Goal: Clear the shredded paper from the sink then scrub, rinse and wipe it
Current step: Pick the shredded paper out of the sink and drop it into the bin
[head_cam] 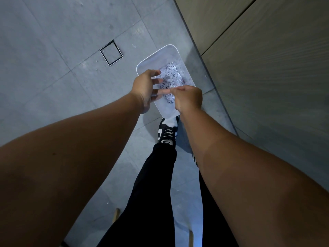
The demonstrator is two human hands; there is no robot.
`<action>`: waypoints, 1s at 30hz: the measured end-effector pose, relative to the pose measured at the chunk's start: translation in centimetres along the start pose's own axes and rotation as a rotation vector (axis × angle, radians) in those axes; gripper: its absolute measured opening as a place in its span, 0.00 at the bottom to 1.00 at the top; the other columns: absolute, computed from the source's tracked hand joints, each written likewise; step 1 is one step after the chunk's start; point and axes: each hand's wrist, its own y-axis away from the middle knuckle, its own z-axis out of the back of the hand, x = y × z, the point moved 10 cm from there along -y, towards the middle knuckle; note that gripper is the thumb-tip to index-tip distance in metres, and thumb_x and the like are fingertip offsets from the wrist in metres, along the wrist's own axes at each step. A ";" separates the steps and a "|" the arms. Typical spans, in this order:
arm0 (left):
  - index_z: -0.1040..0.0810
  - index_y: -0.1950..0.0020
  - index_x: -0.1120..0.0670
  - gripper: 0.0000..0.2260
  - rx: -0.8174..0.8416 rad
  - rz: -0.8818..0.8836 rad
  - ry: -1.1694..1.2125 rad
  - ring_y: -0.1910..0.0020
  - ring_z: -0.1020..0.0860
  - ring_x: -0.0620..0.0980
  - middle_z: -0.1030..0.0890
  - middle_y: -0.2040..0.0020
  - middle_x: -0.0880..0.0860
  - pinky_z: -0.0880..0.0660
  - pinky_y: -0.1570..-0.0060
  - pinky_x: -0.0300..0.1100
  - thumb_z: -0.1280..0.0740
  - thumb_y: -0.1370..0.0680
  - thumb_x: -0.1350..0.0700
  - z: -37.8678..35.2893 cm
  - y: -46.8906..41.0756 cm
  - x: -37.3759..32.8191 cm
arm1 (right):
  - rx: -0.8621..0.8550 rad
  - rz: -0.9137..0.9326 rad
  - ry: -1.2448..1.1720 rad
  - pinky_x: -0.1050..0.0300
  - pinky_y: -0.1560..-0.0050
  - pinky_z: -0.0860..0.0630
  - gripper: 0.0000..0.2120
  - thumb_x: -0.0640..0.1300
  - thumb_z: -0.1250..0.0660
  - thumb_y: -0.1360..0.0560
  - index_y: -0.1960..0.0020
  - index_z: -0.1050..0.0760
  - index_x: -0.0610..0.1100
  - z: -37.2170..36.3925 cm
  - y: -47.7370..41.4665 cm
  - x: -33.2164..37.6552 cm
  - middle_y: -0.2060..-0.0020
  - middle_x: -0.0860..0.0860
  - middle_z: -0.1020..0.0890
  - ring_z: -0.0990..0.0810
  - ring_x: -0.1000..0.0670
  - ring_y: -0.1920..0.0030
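Hands over bin (160, 56) of shreds (171, 75).
Left hand (145, 88) spread wide; right hand (189, 98), at its 3 o'clock, curled, contents unclear.

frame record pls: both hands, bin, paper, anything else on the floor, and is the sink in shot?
view: head camera, looking down at a tiled floor
left hand: over the bin, fingers spread, nothing visibly held
right hand: fingers curled, tips meeting a left fingertip; any pinched scrap too small to tell
bin: white, rectangular, standing on the floor
shredded paper: pile inside the bin
floor drain: square, left of the bin
shoe: black and white, at the bin's near end
sink: not in view
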 end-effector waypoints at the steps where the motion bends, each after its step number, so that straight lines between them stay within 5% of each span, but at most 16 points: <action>1: 0.21 0.37 0.52 0.17 -0.004 0.006 -0.014 0.53 0.13 0.57 0.17 0.45 0.52 0.26 0.41 0.52 0.44 0.16 0.47 0.3 0.0 0.0 | -0.011 0.003 -0.005 0.46 0.54 0.15 0.10 0.46 0.25 0.29 0.68 0.21 0.51 -0.1 0.0 0.1 0.65 0.51 0.16 0.15 0.44 0.60; 6: 0.16 0.39 0.50 0.34 0.052 0.062 -0.028 0.43 0.16 0.55 0.14 0.43 0.51 0.29 0.36 0.53 0.54 0.18 0.30 0.7 -0.2 0.9 | -0.009 0.055 -0.059 0.44 0.54 0.15 0.05 0.49 0.26 0.26 0.59 0.15 0.48 -0.7 0.2 1.1 0.66 0.54 0.16 0.16 0.48 0.61; 12: 0.15 0.38 0.49 0.42 0.137 0.087 -0.037 0.38 0.19 0.52 0.16 0.39 0.49 0.30 0.33 0.54 0.58 0.23 0.24 -0.4 0.3 1.9 | 0.064 0.011 -0.059 0.46 0.55 0.15 0.15 0.59 0.29 0.29 0.58 0.16 0.47 -2.4 1.3 1.6 0.65 0.52 0.14 0.15 0.49 0.61; 19: 0.16 0.36 0.48 0.42 0.181 0.103 -0.014 0.35 0.21 0.53 0.16 0.38 0.48 0.29 0.33 0.53 0.58 0.24 0.23 -0.7 0.6 2.1 | 0.096 -0.129 -0.198 0.53 0.58 0.16 0.09 0.46 0.31 0.23 0.47 0.16 0.44 -3.0 1.2 0.3 0.57 0.48 0.13 0.14 0.47 0.57; 25: 0.14 0.40 0.49 0.40 0.141 0.045 -0.084 0.38 0.20 0.53 0.16 0.39 0.48 0.29 0.32 0.57 0.57 0.22 0.26 0.4 0.6 1.7 | 0.003 -0.187 -0.225 0.44 0.55 0.14 0.12 0.50 0.30 0.24 0.64 0.20 0.46 -1.5 0.9 -0.1 0.69 0.51 0.17 0.16 0.50 0.66; 30: 0.14 0.43 0.48 0.33 0.125 -0.098 -0.312 0.41 0.20 0.50 0.17 0.37 0.46 0.27 0.33 0.57 0.52 0.19 0.30 0.5 0.9 0.7 | 0.001 -0.171 -0.161 0.43 0.50 0.15 0.08 0.46 0.29 0.25 0.61 0.22 0.44 -1.6 0.7 0.1 0.65 0.48 0.17 0.17 0.47 0.63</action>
